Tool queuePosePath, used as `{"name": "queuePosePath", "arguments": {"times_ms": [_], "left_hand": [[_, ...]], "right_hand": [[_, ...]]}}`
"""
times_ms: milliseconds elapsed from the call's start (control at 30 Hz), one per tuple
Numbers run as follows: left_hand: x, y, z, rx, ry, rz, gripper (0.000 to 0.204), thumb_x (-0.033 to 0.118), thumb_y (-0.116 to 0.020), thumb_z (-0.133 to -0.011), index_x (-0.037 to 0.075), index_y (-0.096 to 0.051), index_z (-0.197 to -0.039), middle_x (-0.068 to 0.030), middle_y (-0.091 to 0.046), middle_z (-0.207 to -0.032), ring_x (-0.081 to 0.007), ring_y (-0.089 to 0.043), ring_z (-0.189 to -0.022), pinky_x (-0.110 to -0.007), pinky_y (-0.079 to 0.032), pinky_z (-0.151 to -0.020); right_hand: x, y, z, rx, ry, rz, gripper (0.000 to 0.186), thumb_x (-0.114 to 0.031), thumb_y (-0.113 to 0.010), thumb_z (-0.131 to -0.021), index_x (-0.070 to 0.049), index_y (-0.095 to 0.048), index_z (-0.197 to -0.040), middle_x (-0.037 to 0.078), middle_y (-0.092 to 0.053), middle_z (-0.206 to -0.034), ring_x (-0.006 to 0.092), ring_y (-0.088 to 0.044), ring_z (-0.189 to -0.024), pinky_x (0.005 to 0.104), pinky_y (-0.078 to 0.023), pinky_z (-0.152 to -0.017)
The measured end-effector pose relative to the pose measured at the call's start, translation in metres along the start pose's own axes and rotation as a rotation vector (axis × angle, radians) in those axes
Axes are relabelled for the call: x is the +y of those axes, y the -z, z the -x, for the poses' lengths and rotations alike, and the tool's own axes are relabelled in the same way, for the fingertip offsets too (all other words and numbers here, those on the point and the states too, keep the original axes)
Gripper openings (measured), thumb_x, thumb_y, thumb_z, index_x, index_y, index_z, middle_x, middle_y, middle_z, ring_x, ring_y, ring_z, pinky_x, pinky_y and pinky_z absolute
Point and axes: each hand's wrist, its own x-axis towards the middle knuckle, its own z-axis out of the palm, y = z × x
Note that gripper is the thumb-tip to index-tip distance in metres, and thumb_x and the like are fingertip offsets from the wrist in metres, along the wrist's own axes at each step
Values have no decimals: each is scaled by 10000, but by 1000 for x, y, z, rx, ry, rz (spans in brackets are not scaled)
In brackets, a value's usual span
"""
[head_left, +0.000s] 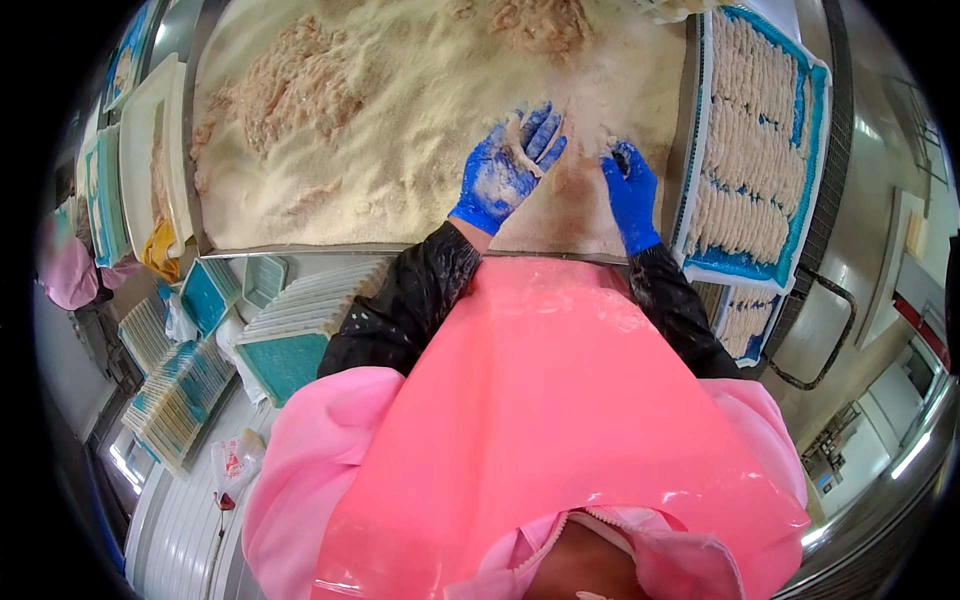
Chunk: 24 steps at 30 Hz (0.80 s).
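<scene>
My left hand (500, 175), in a powder-dusted blue glove, holds a pale strip (522, 145) along its fingers, which are partly spread, over a metal-edged tray of cream-coloured powder (400, 200). My right hand (628, 195), also in a blue glove, is to its right, its fingertips curled together at the powder; whatever is between them is hidden. Pinkish-brown powder (570, 215) shows between and below my hands. Behind them lie lumpy piles of pink, raw-looking pieces (290, 85), (535, 25).
A blue-lined crate (750, 90) of coated strips stands at right, another (745, 325) below it. At left are pale trays (150, 140), a yellow cloth (160, 250) and stacked teal-and-white trays (285, 355). A co-worker in pink (70, 270) is at far left; a metal rail (845, 320) curves at right.
</scene>
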Motion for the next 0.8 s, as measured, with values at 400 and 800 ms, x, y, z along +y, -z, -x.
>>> {"name": "queuePosePath", "arguments": {"times_ms": [400,800], "left_hand": [[-4,0,4,-162,-46,-415,486,236,-446,-915,122,-272,-1353,-146,-317,-1378,-292,-355,-1231,-388,-429,-883],[-10,4,2,-126,-3,-70,410,258,-430,-925,125,-349,-1304,-117,-399,-1316,-284,-395,-1189,-417,-370,-946]], "right_hand": [[-101,-36,31,-193,124,-84,227,-63,-639,-791,-8,-583,-1004,69,-621,-868,98,-549,-729,226,-449,-660],[-99,-35,39,-105,279,22,370,-58,-687,-726,-29,-548,-1068,92,-558,-909,177,-565,-732,266,-463,-644]]}}
